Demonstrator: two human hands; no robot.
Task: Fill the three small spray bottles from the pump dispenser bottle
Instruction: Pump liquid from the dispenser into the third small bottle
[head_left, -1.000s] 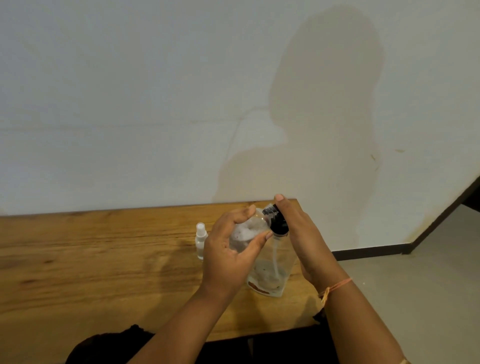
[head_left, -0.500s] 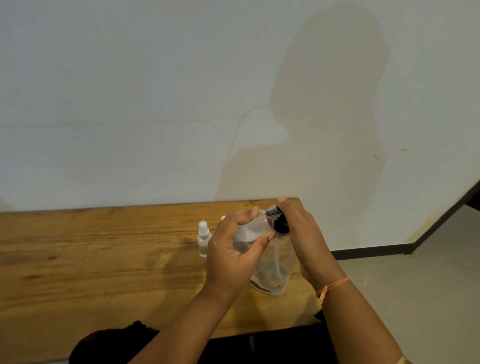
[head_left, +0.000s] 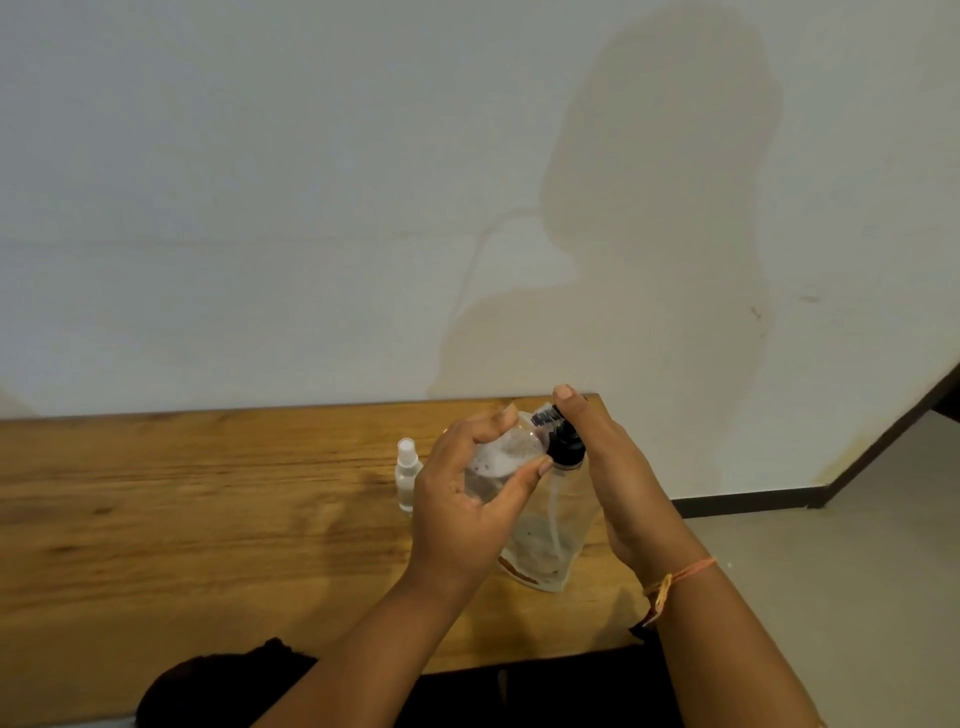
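The clear pump dispenser bottle (head_left: 540, 551) leans on the wooden table (head_left: 208, 519), its base on the wood. My left hand (head_left: 467, 519) is wrapped around its upper body. The fingers of my right hand (head_left: 618, 483) grip the black pump cap (head_left: 563, 441) at the neck. A white dip tube runs down inside the bottle, and a little liquid with foam shows. One small clear spray bottle (head_left: 407, 473) with a white cap stands upright just left of my left hand. Other spray bottles are not visible.
The table's far edge meets a white wall (head_left: 363, 208). Its right end stops just past the dispenser, with grey floor (head_left: 831, 571) beyond. My dark clothing shows below the table's near edge.
Both hands keep their hold on the bottle and the cap. The bottle has shifted only slightly in the view, and the small spray bottle has not moved.
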